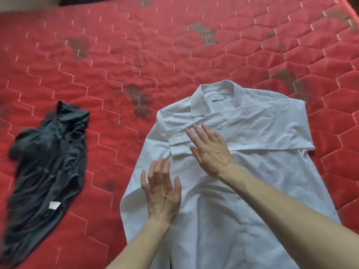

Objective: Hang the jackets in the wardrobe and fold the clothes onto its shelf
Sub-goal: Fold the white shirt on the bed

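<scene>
White collared cotton shirt [242, 152], sleeves folded across, lies centre-right on the red quilted mattress [136, 55]; left hand [163, 191] and right hand [209, 150] rest flat on it, fingers straight, grasping nothing.

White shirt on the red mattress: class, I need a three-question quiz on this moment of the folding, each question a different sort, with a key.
1. True or false: the white shirt has a sleeve folded across its chest.
2. Which hand lies on that folded sleeve? A) left B) right
3. Fill in: the dark garment lies crumpled on the red ____.

Key: 1 true. 2 B; the right hand lies flat there, the left hand nearer the shirt's edge. 3 mattress.
</scene>
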### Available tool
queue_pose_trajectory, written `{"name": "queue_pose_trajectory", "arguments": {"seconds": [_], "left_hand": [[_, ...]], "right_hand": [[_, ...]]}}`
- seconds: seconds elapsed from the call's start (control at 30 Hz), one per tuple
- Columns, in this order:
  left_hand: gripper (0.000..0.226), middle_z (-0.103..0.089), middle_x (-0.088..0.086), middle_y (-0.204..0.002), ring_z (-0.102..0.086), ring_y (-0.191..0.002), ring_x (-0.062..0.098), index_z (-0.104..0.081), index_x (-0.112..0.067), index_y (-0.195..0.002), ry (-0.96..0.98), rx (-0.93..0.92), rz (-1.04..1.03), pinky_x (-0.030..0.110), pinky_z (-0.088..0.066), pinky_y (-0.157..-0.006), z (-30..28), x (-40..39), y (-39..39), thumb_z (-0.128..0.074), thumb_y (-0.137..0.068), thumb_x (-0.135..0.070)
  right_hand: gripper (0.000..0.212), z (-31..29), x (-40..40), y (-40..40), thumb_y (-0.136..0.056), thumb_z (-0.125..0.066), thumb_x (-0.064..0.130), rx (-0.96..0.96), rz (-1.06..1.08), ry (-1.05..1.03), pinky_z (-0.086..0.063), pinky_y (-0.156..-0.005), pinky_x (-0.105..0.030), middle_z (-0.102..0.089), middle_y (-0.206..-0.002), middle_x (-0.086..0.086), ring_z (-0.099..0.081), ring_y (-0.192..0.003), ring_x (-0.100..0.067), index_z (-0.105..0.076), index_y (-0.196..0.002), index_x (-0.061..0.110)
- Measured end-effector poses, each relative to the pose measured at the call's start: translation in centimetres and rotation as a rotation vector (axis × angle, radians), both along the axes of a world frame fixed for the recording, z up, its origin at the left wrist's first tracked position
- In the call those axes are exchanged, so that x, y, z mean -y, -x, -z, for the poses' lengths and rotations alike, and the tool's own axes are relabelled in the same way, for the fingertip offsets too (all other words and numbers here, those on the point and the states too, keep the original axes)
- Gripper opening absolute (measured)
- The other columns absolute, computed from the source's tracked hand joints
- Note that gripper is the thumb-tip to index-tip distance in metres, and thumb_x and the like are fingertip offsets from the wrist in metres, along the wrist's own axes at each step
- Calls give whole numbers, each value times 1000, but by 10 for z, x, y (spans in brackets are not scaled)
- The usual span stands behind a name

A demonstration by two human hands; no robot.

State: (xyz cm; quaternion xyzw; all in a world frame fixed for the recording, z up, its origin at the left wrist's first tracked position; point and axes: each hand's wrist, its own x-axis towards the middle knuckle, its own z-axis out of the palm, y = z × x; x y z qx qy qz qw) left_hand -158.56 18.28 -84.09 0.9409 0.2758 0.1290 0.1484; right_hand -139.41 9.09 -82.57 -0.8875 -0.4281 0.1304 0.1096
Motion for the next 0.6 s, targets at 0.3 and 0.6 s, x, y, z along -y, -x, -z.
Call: {"name": "queue_pose_trajectory", "arguments": {"seconds": [0.3,0.6], "left_hand": [[56,-67,-1,-95,-67,-88,22,-40,-25,-140,758,-391,-293,45,-56,-83,-6,-152,21,-61,-89,-15],[22,-62,-4,-70,-58,-68,21,-59,-17,-71,1007,-351,-103,34,-44,-61,-17,-143,-12,-67,-77,-36]], "right_hand": [[68,20,-91,-11,-109,-24,46,-161,1,389,-7,-126,-59,20,-173,3,16,-160,-26,10,-165,32],[73,45,-105,4,-103,-20,64,-175,182,343,11,-124,-58,30,-169,11,29,-156,-18,21,-160,43]]}}
